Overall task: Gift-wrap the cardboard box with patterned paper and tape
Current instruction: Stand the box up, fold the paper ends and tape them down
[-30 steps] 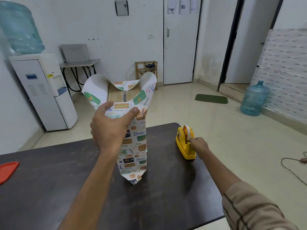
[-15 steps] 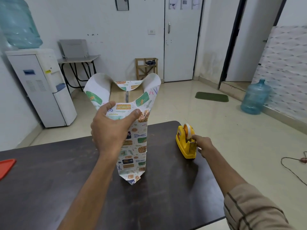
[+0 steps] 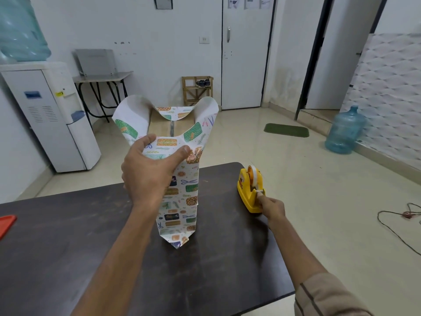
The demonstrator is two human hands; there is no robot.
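The cardboard box [image 3: 159,127] stands on end near the middle of the dark counter [image 3: 68,247], sleeved in patterned paper [image 3: 182,201]. Its lower end is already folded into a point that touches the counter. Its upper end is open, so bare brown cardboard shows between the loose paper flaps, which curl outward to the left, right and far side.

The left hand [image 3: 148,174] grips the wrapped box high up. The thumb presses across the near paper face and the fingers curl round the left side, holding the box upright.

A yellow tape dispenser [image 3: 247,190] sits by the counter's right edge, close to the far right corner and well apart from the box. The right hand [image 3: 272,207] reaches to its near end, where the fingers [image 3: 260,199] are pinched together on the tape end at the cutter. A striped beige sleeve covers that forearm near the counter's near edge.

A flat red-orange piece [image 3: 6,224] lies at the counter's left edge, partly out of view.

Beyond the counter a white water dispenser [image 3: 50,115] stands against the left wall. A blue water bottle [image 3: 345,131] and a green mat [image 3: 286,130] are on the floor to the right.
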